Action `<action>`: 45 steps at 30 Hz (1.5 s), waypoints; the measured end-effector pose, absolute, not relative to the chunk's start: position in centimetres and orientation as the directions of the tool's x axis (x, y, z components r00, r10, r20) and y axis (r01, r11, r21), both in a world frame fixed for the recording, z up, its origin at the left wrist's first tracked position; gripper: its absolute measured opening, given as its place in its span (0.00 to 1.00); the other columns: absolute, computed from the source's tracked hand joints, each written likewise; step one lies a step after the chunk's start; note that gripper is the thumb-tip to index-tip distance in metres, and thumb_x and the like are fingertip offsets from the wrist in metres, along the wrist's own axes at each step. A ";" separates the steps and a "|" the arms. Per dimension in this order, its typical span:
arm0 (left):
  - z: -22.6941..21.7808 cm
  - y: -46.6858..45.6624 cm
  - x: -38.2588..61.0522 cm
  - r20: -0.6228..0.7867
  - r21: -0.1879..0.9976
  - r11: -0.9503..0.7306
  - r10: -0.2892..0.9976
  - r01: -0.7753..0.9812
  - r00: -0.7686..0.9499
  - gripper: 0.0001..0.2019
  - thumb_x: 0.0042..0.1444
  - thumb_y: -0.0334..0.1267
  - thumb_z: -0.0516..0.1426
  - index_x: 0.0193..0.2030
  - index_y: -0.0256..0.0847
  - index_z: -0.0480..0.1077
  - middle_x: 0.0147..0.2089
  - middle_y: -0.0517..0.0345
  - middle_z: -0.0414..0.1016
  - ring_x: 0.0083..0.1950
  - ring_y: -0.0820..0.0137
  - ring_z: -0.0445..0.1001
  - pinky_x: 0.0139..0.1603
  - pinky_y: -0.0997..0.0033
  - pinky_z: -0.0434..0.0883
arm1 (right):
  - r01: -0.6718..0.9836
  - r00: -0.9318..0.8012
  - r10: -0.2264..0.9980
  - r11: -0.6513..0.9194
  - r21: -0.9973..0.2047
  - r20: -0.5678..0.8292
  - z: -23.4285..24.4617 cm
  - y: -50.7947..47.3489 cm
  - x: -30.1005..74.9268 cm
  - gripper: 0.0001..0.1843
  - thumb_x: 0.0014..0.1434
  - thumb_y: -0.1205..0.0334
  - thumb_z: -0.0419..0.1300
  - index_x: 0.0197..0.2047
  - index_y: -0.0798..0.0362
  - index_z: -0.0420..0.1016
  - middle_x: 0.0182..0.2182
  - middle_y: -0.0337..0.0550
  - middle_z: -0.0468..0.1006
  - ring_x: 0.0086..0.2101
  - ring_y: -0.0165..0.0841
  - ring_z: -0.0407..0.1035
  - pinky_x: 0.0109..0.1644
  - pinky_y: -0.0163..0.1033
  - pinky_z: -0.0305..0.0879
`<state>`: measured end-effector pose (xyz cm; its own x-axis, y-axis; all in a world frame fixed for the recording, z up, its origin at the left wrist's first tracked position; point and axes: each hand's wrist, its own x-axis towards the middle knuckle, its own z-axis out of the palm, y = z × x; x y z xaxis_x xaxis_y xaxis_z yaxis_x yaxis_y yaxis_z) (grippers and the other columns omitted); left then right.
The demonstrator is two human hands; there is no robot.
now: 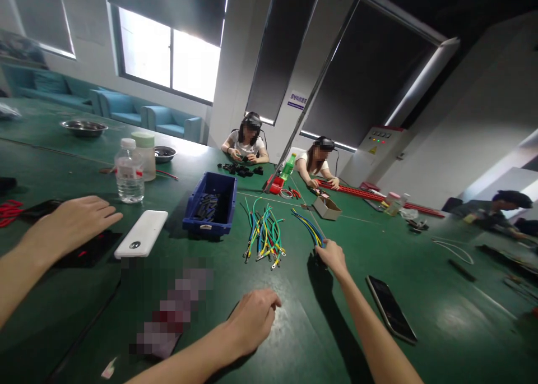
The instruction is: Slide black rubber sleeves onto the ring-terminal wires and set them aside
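Note:
My right hand (333, 258) grips one end of a small bundle of blue and yellow-green wires (310, 227), whose other ends fan out away from me. Low in front of me, my left hand (253, 318) rests on the table with its fingers curled in, and nothing shows in it. Between and beyond my hands lies a loose pile of green, yellow, blue and red wires (265, 230) with metal ring terminals. Left of that pile stands a blue plastic bin (210, 227) holding dark small parts.
A co-worker's hand (75, 227) reaches in at left, near a white power bank (142, 234) and a water bottle (129, 174). A phone (390, 308) lies right of my right forearm. A small cardboard box (327, 209) stands farther back. Other people sit across the green table.

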<state>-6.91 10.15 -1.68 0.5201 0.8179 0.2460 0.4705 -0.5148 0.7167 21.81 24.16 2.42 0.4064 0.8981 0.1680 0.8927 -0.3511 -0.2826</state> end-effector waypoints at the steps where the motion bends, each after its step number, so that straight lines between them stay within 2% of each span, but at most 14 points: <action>1: -1.7 10.2 -6.8 0.242 0.697 -0.518 0.821 0.495 0.517 0.16 0.55 0.26 0.47 0.42 0.40 0.73 0.41 0.54 0.76 0.43 0.67 0.73 0.48 0.69 0.67 | 0.896 0.387 0.904 -0.323 -0.307 0.180 2.5 24.0 21.4 0.20 0.51 0.57 0.58 0.45 0.58 0.76 0.33 0.55 0.79 0.37 0.42 0.74 0.37 0.37 0.63; 7: -1.4 10.8 -7.0 0.246 0.535 -0.479 0.876 0.695 0.415 0.15 0.57 0.26 0.46 0.44 0.38 0.70 0.40 0.50 0.74 0.44 0.62 0.71 0.48 0.63 0.66 | 0.845 0.242 0.941 -0.083 -0.529 0.238 1.1 22.6 15.5 0.17 0.57 0.52 0.51 0.37 0.54 0.75 0.19 0.39 0.72 0.22 0.32 0.66 0.26 0.34 0.56; 9: -1.1 11.3 -7.3 0.260 0.492 -0.433 0.901 0.755 0.348 0.13 0.59 0.28 0.45 0.42 0.38 0.69 0.40 0.50 0.73 0.44 0.62 0.71 0.47 0.64 0.66 | 0.710 0.232 0.908 0.086 -0.699 0.348 -0.1 21.8 13.0 0.15 0.56 0.53 0.51 0.33 0.55 0.73 0.17 0.37 0.68 0.20 0.31 0.61 0.25 0.34 0.53; 11: -1.0 12.0 -7.6 0.270 0.454 -0.364 0.926 0.813 0.263 0.11 0.60 0.31 0.46 0.42 0.38 0.68 0.41 0.49 0.73 0.44 0.62 0.72 0.45 0.65 0.67 | 0.608 0.247 0.885 0.175 -0.775 0.394 -1.1 21.1 11.1 0.12 0.54 0.55 0.50 0.29 0.54 0.69 0.16 0.35 0.65 0.19 0.30 0.57 0.25 0.34 0.52; 14: -1.0 13.5 -7.7 0.260 0.397 -0.216 0.959 0.892 0.116 0.10 0.61 0.34 0.47 0.46 0.38 0.66 0.43 0.48 0.73 0.43 0.62 0.74 0.43 0.67 0.68 | 0.479 0.245 0.896 0.221 -0.849 0.371 -2.1 20.4 9.9 0.09 0.54 0.56 0.51 0.27 0.52 0.65 0.16 0.32 0.61 0.19 0.29 0.54 0.24 0.33 0.51; 17: -1.0 15.1 -7.2 0.218 0.324 -0.094 0.976 0.942 0.023 0.12 0.63 0.37 0.47 0.48 0.37 0.66 0.40 0.46 0.75 0.40 0.59 0.76 0.39 0.66 0.69 | 0.377 0.232 0.907 0.249 -0.892 0.351 -2.2 20.1 10.1 0.08 0.54 0.57 0.51 0.28 0.52 0.63 0.16 0.31 0.59 0.19 0.28 0.53 0.24 0.33 0.51; 21: -1.0 16.5 -6.3 0.181 0.259 -0.031 0.983 0.965 -0.017 0.13 0.64 0.39 0.45 0.43 0.35 0.68 0.36 0.43 0.76 0.39 0.56 0.77 0.37 0.64 0.69 | 0.303 0.248 0.908 0.260 -0.917 0.339 -2.0 19.8 10.7 0.08 0.54 0.57 0.51 0.28 0.52 0.63 0.16 0.30 0.58 0.19 0.28 0.52 0.24 0.33 0.49; 24: -1.1 16.8 -6.4 0.234 0.351 -0.040 0.971 0.936 -0.047 0.13 0.63 0.39 0.46 0.38 0.37 0.69 0.34 0.45 0.77 0.37 0.58 0.77 0.36 0.66 0.68 | 0.275 0.251 0.902 0.281 -0.920 0.351 -2.0 19.4 10.8 0.09 0.55 0.57 0.51 0.28 0.52 0.64 0.17 0.31 0.59 0.19 0.28 0.52 0.24 0.33 0.49; 29: -0.2 15.0 -7.4 0.316 0.738 -0.071 0.915 0.671 -0.251 0.16 0.62 0.48 0.48 0.33 0.39 0.68 0.31 0.52 0.78 0.32 0.64 0.77 0.33 0.72 0.68 | 0.264 0.205 0.910 0.303 -0.916 0.360 -1.9 18.5 10.4 0.10 0.56 0.56 0.52 0.28 0.52 0.65 0.16 0.31 0.59 0.19 0.28 0.53 0.24 0.33 0.48; 32: 0.8 12.2 -8.0 0.286 0.840 -0.036 0.878 0.541 -0.385 0.19 0.60 0.53 0.49 0.34 0.39 0.68 0.31 0.54 0.78 0.24 0.68 0.74 0.27 0.72 0.67 | 0.260 0.149 0.921 0.314 -0.913 0.359 -1.6 17.8 9.9 0.11 0.56 0.55 0.53 0.28 0.53 0.67 0.17 0.32 0.60 0.19 0.28 0.54 0.24 0.33 0.47; 37: 0.2 6.4 -8.3 0.333 0.837 0.010 0.784 0.547 -0.523 0.21 0.58 0.57 0.49 0.40 0.40 0.71 0.32 0.53 0.79 0.28 0.65 0.76 0.29 0.71 0.70 | 0.160 -0.128 0.934 0.352 -0.922 0.334 -0.8 15.9 8.4 0.23 0.59 0.49 0.51 0.18 0.54 0.65 0.15 0.34 0.59 0.19 0.26 0.55 0.24 0.32 0.49; 39: -0.7 4.9 -8.0 0.368 0.789 0.025 0.780 0.614 -0.506 0.21 0.58 0.57 0.50 0.41 0.41 0.72 0.30 0.54 0.78 0.28 0.64 0.76 0.28 0.70 0.70 | 0.045 -0.267 0.935 0.256 -0.966 0.235 -0.6 15.0 7.6 0.26 0.60 0.44 0.50 0.21 0.54 0.68 0.13 0.32 0.57 0.17 0.26 0.54 0.22 0.32 0.49; 42: -2.1 3.9 -7.5 0.429 0.704 -0.085 0.842 0.705 -0.327 0.19 0.59 0.54 0.50 0.40 0.43 0.74 0.32 0.52 0.79 0.30 0.64 0.77 0.32 0.68 0.73 | -0.116 -0.445 0.894 0.006 -0.993 0.057 -0.5 14.0 6.5 0.27 0.57 0.37 0.49 0.33 0.55 0.70 0.13 0.31 0.63 0.13 0.25 0.56 0.17 0.30 0.49; 45: -2.4 4.0 -7.1 0.454 0.627 -0.222 0.883 0.746 -0.119 0.18 0.62 0.49 0.48 0.41 0.44 0.76 0.41 0.51 0.79 0.40 0.62 0.78 0.44 0.67 0.74 | -0.190 -0.471 0.882 -0.087 -0.978 0.013 -0.4 13.8 6.1 0.25 0.53 0.38 0.56 0.35 0.55 0.67 0.17 0.35 0.70 0.13 0.25 0.61 0.15 0.29 0.50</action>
